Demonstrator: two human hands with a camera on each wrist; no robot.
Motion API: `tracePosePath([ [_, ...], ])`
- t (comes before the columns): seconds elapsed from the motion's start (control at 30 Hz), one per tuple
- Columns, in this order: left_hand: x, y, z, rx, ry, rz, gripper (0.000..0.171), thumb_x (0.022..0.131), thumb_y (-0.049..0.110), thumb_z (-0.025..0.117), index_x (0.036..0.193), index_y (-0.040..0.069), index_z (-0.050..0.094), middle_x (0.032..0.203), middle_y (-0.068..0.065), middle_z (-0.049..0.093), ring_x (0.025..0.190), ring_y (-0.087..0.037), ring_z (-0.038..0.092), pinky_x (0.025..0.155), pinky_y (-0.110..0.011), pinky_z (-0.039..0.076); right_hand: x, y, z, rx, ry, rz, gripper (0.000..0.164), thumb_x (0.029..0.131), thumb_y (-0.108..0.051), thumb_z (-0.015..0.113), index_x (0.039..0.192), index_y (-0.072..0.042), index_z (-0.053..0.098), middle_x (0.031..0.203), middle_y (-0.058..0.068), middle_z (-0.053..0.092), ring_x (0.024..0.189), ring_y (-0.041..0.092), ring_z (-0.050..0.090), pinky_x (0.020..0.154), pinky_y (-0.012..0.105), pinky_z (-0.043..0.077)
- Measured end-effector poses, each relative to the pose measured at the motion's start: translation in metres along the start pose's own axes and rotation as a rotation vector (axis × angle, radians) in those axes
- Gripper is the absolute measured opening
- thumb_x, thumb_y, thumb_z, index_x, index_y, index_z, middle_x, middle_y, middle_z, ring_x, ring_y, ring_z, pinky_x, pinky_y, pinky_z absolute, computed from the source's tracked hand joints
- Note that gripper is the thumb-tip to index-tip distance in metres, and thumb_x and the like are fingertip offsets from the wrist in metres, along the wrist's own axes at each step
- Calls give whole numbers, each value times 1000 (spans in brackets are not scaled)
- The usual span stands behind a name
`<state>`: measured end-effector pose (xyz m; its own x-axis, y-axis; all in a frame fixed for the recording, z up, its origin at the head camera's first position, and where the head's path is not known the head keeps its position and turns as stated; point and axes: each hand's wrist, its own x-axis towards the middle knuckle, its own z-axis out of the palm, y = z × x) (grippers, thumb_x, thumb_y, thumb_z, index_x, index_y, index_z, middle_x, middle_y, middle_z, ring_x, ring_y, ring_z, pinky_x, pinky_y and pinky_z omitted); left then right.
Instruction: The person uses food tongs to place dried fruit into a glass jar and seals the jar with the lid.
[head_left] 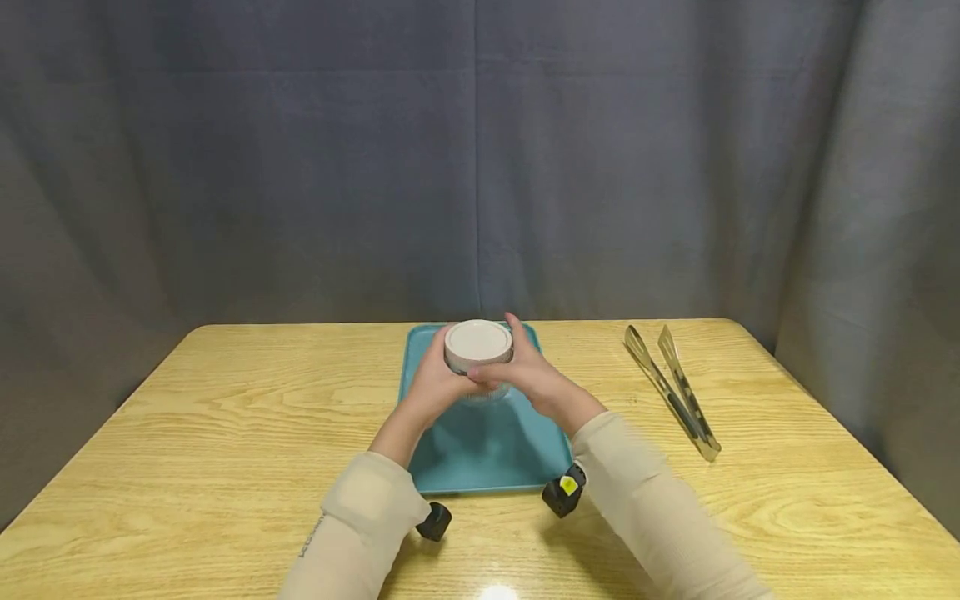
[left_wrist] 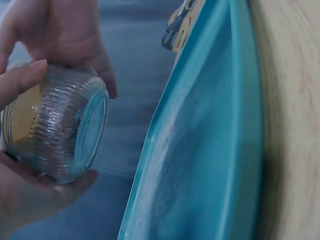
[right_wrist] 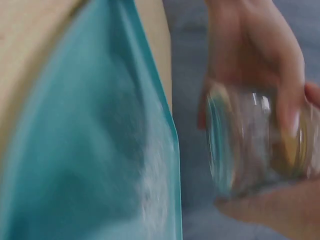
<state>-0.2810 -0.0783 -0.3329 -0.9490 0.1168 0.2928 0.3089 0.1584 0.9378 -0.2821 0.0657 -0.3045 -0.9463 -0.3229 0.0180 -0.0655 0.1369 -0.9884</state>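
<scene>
A ribbed clear glass jar (left_wrist: 65,130) with a pale round lid (head_left: 478,340) is held up between both hands, above a teal tray (head_left: 487,454). The left hand (head_left: 435,379) grips the jar from its left side. From the other side the right hand (head_left: 536,375) grips it, its thumb lying across the front just under the lid. In the left wrist view the jar's bottom faces the tray and stands apart from it. The right wrist view shows the jar (right_wrist: 250,140) blurred, with fingers around it. What the jar holds cannot be made out.
Metal tongs with dark grips (head_left: 678,400) lie spread on the right of the wooden table (head_left: 247,442). A grey curtain (head_left: 480,167) hangs behind the table's far edge. Small black wrist cameras (head_left: 562,493) sit below the sleeves, near the tray's front edge.
</scene>
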Motion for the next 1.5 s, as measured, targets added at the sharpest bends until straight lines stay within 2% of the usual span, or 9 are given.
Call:
tracePosePath([
  [0.2, 0, 5, 0, -56, -104, -2, 81, 60, 2, 77, 127, 11, 33, 119, -7, 40, 105, -23, 40, 83, -41, 37, 8, 0, -27, 194, -278, 40, 90, 72, 0, 59, 139, -20, 2, 134, 13, 19, 117, 27, 26, 96, 47, 19],
  [0.3, 1, 6, 0, -73, -119, -8, 82, 59, 0, 77, 127, 11, 32, 120, -8, 40, 105, -24, 39, 84, -42, 36, 11, 3, -32, 240, -333, 21, 81, 71, 2, 55, 138, -14, 13, 130, 14, 27, 113, 27, 31, 92, 46, 26],
  [0.4, 1, 5, 0, -82, -122, -6, 83, 58, -2, 77, 127, 10, 32, 120, -9, 40, 105, -25, 39, 84, -42, 36, 11, 5, -31, 234, -330, -17, 71, 71, 4, 54, 134, -7, 24, 124, 13, 35, 108, 26, 36, 87, 43, 33],
  [0.57, 2, 4, 0, -77, -102, 15, 81, 58, -1, 77, 126, 10, 33, 118, -8, 40, 104, -23, 39, 83, -40, 37, 7, 5, -23, 165, -227, -67, 65, 72, 2, 58, 130, -5, 29, 120, 13, 39, 106, 26, 39, 86, 41, 36],
  [0.8, 1, 3, 2, -17, -4, 44, 84, 58, 0, 77, 127, 8, 31, 119, -10, 40, 104, -24, 40, 82, -39, 40, 2, 3, 1, -2, 78, -83, 69, 70, -9, 71, 126, -6, 30, 121, 11, 38, 108, 24, 39, 89, 39, 34],
  [0.97, 1, 3, 6, 81, 66, 49, 87, 58, 4, 78, 130, 6, 29, 122, -14, 41, 107, -26, 40, 85, -40, 37, 0, 5, 18, 1, 257, -106, 77, 65, -16, 76, 123, -4, 27, 117, 12, 37, 104, 24, 42, 82, 36, 40],
  [1.1, 0, 4, 7, 147, 106, 83, 85, 57, 3, 77, 128, 6, 31, 121, -16, 43, 108, -28, 41, 88, -41, 35, -8, -1, 28, 21, 318, -110, 80, 64, -17, 76, 122, -4, 23, 116, 15, 36, 103, 25, 42, 80, 35, 42],
  [1.23, -3, 5, 4, 122, 86, 110, 84, 57, 2, 77, 127, 6, 32, 121, -15, 43, 109, -27, 40, 87, -41, 36, -16, -6, 20, -3, 228, -86, 79, 68, -19, 74, 125, -4, 22, 119, 15, 35, 107, 25, 39, 82, 36, 40],
  [1.5, -5, 5, -3, 14, -27, 76, 83, 58, 7, 80, 127, 11, 33, 118, -5, 42, 103, -21, 42, 81, -38, 39, -6, -8, -32, 25, -216, 31, 73, 76, -14, 65, 133, -11, 22, 127, 15, 31, 113, 28, 35, 93, 48, 27],
])
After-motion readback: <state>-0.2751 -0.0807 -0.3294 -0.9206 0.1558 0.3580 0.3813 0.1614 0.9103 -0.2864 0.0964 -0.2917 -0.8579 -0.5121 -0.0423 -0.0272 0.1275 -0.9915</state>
